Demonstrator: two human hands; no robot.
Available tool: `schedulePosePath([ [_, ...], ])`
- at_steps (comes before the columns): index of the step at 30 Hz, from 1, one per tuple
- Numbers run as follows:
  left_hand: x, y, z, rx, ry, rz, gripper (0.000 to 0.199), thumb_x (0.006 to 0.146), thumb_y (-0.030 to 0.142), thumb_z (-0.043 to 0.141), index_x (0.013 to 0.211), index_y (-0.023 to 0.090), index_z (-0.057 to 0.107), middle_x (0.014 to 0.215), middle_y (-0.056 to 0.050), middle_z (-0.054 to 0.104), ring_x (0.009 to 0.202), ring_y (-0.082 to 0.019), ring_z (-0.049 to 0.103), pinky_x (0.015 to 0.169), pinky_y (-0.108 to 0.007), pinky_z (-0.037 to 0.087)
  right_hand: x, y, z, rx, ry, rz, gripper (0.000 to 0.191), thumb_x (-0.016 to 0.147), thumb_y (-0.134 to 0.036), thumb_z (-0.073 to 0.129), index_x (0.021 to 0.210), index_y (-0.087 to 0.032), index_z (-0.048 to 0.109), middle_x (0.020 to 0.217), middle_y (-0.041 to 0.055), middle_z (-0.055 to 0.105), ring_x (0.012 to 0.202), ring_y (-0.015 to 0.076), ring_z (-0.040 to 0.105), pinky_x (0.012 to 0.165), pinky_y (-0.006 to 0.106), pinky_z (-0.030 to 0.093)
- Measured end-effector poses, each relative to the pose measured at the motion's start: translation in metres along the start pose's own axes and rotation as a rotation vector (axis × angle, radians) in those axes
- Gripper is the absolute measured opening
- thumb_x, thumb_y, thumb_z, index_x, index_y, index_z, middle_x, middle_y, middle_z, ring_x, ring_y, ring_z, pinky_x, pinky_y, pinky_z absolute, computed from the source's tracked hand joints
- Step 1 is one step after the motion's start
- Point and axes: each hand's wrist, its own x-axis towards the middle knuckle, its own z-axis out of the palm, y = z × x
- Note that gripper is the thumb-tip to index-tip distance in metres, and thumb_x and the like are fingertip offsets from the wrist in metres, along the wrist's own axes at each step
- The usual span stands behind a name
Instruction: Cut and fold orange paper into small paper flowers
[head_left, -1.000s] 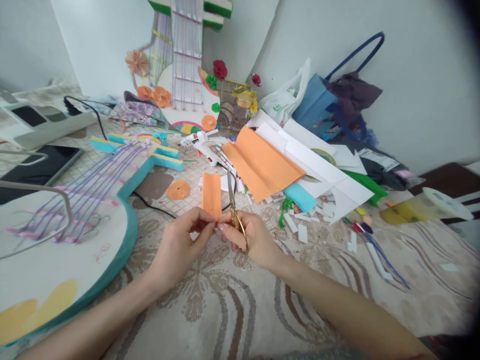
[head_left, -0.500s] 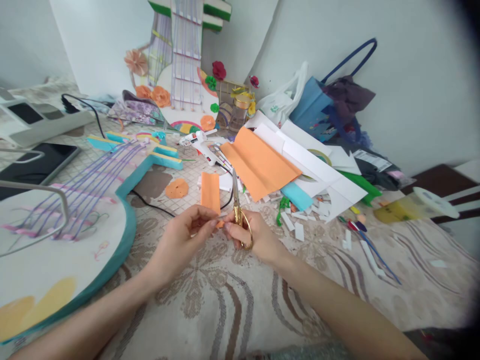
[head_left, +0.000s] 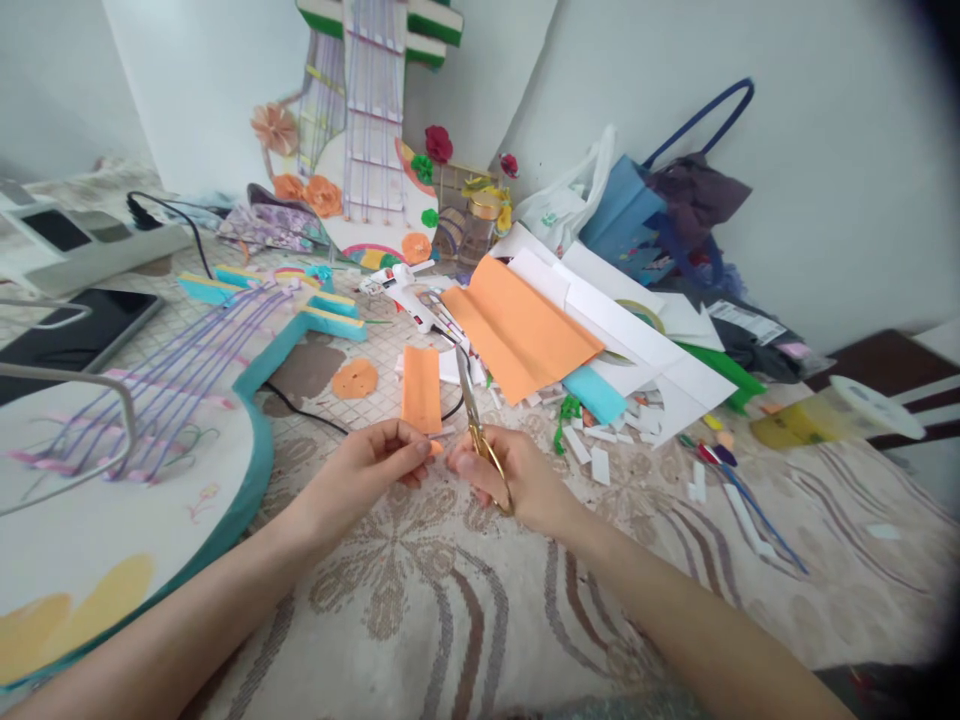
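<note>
Left hand (head_left: 371,470) is pinching the lower end of a folded orange paper strip (head_left: 421,388), holding it upright so the free length is standing clear above the fingers. Right hand (head_left: 504,476) is gripping gold-handled scissors (head_left: 475,425), fingers through the loops, blades pointing up just right of the strip (blades look nearly together; hard to be sure). Beyond the grip an orange sheet (head_left: 520,328) and a glue gun (head_left: 405,291) are lying; left of it, a teal-edged guitar cutout (head_left: 135,470). Everything is resting on a patterned cloth (head_left: 450,610) against a white wall.
</note>
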Motion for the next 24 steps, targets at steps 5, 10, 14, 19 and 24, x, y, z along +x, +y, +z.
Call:
schedulePosePath([
  [5,0.003,-0.003,-0.003,-0.226,0.052,-0.007,0.014,0.077,0.029,0.064,0.074,0.016,0.058,0.067,0.003,0.054,0.062,-0.008,0.047,0.061,-0.019,0.039,-0.014,-0.002,-0.005,-0.112,-0.116,-0.052,0.037,0.086,-0.054,0.043,0.079,-0.018,0.043,0.066,-0.0036,0.037,0.055,0.009,0.034,0.053,0.022,0.033],
  [10,0.002,-0.003,-0.003,-0.382,0.078,-0.041,0.013,0.075,0.025,0.068,0.08,0.015,0.062,0.073,0.002,0.056,0.065,-0.007,0.048,0.064,-0.018,0.042,-0.02,0.003,-0.003,-0.362,-0.124,-0.009,0.037,0.087,-0.049,0.042,0.069,-0.018,0.04,0.06,-0.0029,0.041,0.053,0.0096,0.035,0.051,0.022,0.03],
  [14,0.002,-0.003,-0.003,-0.414,0.087,-0.038,0.013,0.074,0.024,0.068,0.081,0.014,0.064,0.074,0.001,0.056,0.065,-0.007,0.049,0.062,-0.016,0.042,-0.022,0.006,-0.001,-0.443,-0.127,0.071,0.038,0.086,-0.047,0.046,0.063,-0.018,0.039,0.051,-0.0046,0.037,0.047,0.0085,0.031,0.046,0.022,0.024],
  [19,0.004,-0.005,-0.006,-0.451,0.126,-0.04,0.013,0.077,0.026,0.066,0.076,0.014,0.061,0.071,0.001,0.057,0.064,-0.007,0.051,0.062,-0.017,0.044,-0.022,0.007,0.001,-0.459,-0.1,0.102,0.037,0.086,-0.046,0.048,0.062,-0.018,0.04,0.05,-0.005,0.038,0.046,0.0077,0.031,0.045,0.021,0.021],
  [24,0.004,-0.004,-0.007,-0.494,0.142,-0.063,0.013,0.077,0.026,0.066,0.075,0.015,0.06,0.069,0.001,0.058,0.063,-0.007,0.052,0.061,-0.017,0.045,-0.019,0.01,0.003,-0.454,-0.131,0.12,0.04,0.086,-0.047,0.047,0.061,-0.018,0.039,0.049,-0.0056,0.036,0.043,0.0068,0.03,0.044,0.021,0.02],
])
